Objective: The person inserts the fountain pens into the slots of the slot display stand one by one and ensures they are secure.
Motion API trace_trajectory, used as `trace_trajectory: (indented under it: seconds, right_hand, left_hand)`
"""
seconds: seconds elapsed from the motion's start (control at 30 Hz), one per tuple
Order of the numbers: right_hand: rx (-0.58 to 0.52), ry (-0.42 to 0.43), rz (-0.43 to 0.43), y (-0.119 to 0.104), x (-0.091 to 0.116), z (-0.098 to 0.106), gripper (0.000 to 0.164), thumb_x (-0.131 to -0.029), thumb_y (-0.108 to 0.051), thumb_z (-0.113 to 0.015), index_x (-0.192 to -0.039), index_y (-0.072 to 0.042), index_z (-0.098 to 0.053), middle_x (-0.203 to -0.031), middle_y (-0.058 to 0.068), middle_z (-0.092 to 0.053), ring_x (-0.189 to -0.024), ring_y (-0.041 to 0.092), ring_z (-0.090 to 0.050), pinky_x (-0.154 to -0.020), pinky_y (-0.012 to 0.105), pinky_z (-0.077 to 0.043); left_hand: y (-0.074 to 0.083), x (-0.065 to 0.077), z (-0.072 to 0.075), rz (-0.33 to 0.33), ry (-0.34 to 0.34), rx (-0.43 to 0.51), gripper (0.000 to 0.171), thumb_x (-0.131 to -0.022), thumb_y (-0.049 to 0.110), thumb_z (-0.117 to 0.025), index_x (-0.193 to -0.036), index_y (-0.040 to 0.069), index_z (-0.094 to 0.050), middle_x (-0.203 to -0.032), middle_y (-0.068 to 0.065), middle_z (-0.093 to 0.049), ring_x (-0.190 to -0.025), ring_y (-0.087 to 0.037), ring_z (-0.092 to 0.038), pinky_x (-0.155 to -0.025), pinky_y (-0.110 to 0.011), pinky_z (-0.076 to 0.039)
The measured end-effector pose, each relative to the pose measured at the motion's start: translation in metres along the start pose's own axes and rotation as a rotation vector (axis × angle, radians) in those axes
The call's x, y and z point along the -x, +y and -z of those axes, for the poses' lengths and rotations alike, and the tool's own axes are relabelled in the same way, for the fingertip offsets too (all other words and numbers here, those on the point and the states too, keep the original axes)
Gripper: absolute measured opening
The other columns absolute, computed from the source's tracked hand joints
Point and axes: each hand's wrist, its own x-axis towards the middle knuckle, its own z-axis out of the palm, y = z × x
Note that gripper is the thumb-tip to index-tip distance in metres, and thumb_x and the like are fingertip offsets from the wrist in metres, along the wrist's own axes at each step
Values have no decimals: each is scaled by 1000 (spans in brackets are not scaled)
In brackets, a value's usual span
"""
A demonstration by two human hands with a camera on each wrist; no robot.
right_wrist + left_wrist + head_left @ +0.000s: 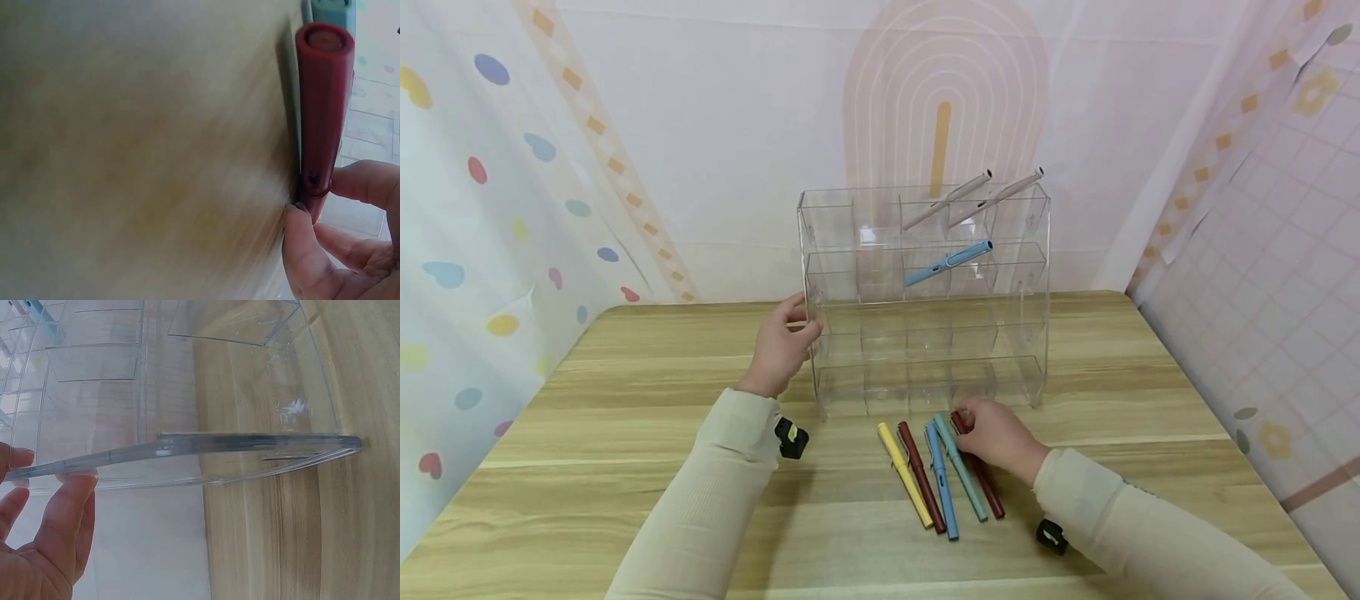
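Observation:
A clear acrylic rack with tiered compartments stands upright on the table. My left hand grips its left side panel, thumb on one face and fingers on the other. In front of the rack, my right hand pinches a dark red pen near its upper end; the right wrist view shows this red pen between thumb and fingers. Beside it lie a teal pen, a blue pen, another dark red pen and a yellow pen.
Two pale pens lean in the rack's top tier, one left and one right. A light blue pen leans in the tier below. The wooden table meets a patterned curtain behind and at both sides.

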Motion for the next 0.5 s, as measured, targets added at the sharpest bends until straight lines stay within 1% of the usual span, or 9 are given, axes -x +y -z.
trace_trajectory:
  seconds: [0.1,0.17,0.23,0.33,0.5]
  right_hand:
    - [13,-18,6,0,-1,0,51,-80,2,-67,-129,5,-56,-82,5,-59,-68,17,-49,-61,29,-42]
    - [22,-27,10,0,-2,0,50,-80,2,-67,-129,4,-57,-82,4,-59,-66,17,-48,-61,29,-41]
    - [34,-32,12,0,-3,0,49,-79,1,-67,-128,4,-58,-84,5,-60,-66,17,-48,-61,29,-41]
    - [48,-35,12,1,-4,0,48,-79,0,-67,-126,3,-59,-93,7,-64,-68,17,-49,-63,30,-42]
    - [28,-41,-9,0,-5,-1,44,-78,0,-68,-121,1,-60,-100,11,-66,-68,17,-51,-64,31,-44]
  left_hand:
    - [1,0,0,2,-1,0,59,-99,8,-51,-153,10,-28,-130,-23,-45,-112,-32,-53,-72,-27,-52]
    - [1,0,0,4,-1,0,59,-99,8,-51,-153,10,-28,-130,-23,-45,-113,-33,-53,-73,-29,-53]
    - [1,0,0,5,1,1,59,-99,8,-51,-152,9,-28,-130,-23,-45,-114,-33,-53,-74,-30,-53]
    - [2,1,0,5,2,0,59,-99,8,-52,-153,9,-28,-130,-24,-45,-114,-33,-53,-74,-31,-53]
    - [1,0,0,11,3,2,59,-99,9,-52,-153,11,-28,-130,-22,-45,-113,-32,-53,-72,-28,-52]
